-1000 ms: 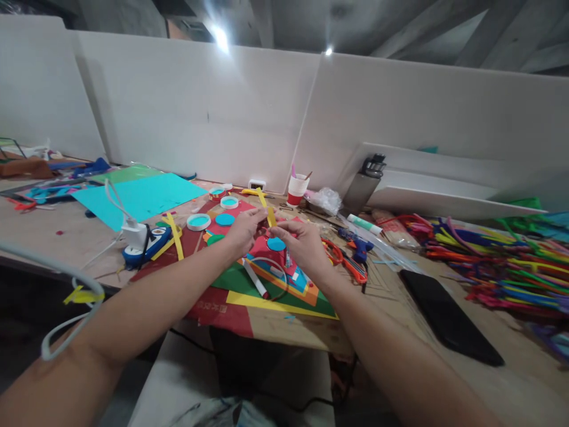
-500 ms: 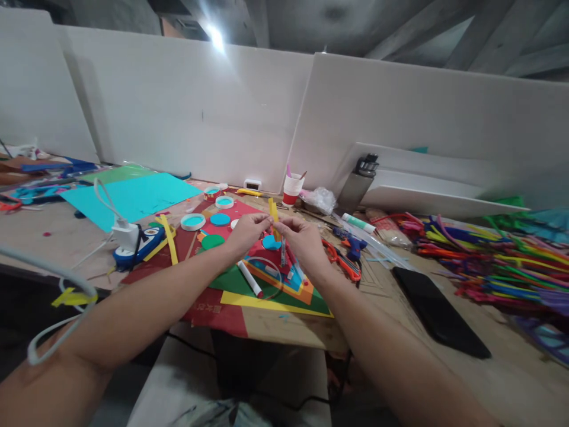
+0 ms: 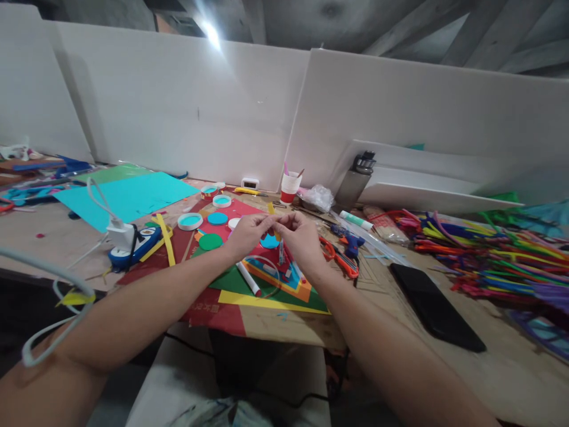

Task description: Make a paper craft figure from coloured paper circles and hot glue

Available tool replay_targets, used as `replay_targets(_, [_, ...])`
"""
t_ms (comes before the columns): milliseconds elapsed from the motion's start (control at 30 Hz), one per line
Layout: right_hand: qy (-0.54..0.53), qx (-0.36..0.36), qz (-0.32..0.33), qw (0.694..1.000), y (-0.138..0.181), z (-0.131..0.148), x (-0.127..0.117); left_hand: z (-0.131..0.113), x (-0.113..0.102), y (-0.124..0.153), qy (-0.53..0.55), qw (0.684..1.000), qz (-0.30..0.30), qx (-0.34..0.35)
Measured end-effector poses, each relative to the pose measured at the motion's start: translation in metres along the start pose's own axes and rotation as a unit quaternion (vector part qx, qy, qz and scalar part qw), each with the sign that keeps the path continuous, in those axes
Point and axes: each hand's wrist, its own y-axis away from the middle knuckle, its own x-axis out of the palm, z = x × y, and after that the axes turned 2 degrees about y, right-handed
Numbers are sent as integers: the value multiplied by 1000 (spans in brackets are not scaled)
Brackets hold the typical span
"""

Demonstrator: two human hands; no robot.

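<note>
My left hand point(image 3: 249, 234) and my right hand point(image 3: 299, 236) meet above the work, fingertips pinched together on a narrow yellow paper strip point(image 3: 271, 208). Most of the strip is hidden by the fingers; only its upper end and a bit below show. Beneath the hands lie layered sheets of red, green, orange and yellow paper point(image 3: 271, 301). A white marker point(image 3: 248, 279) with a red end rests on the green layer. To the left are a green disc point(image 3: 210, 242) and a blue disc point(image 3: 217, 219). Another blue disc point(image 3: 269, 241) is partly covered by my hands.
Orange-handled scissors point(image 3: 347, 264) and a blue glue gun point(image 3: 354, 244) lie right of the work. Farther right are a black phone point(image 3: 435, 307) and a heap of coloured pipe cleaners point(image 3: 480, 249). A power strip point(image 3: 136, 246) stands left, a paper cup point(image 3: 290, 188) behind.
My hands have come closer together, and the fingers now cover more of the yellow strip, whose visible upper end is shorter. The camera view has shifted slightly.
</note>
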Motion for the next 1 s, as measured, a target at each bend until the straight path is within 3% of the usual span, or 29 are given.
replay_targets(167, [115, -77, -25, 990, 3, 6, -5, -3, -4, -2, 5, 1000, -26, -1])
replay_targets(267, [133, -102, -27, 986, 2, 8, -9, -2, -3, -2, -20, 1000, -6, 4])
replay_targets(500, [80, -75, -1, 994, -4, 6, -11, 2, 1, 1, -95, 992, 84, 5])
replay_targets(767, [45, -48, -12, 998, -3, 8, -10, 0, 3, 3, -90, 992, 89, 6])
replay_targets(1000, [79, -77, 4, 994, -4, 2, -9, 2, 0, 2, -96, 992, 80, -2])
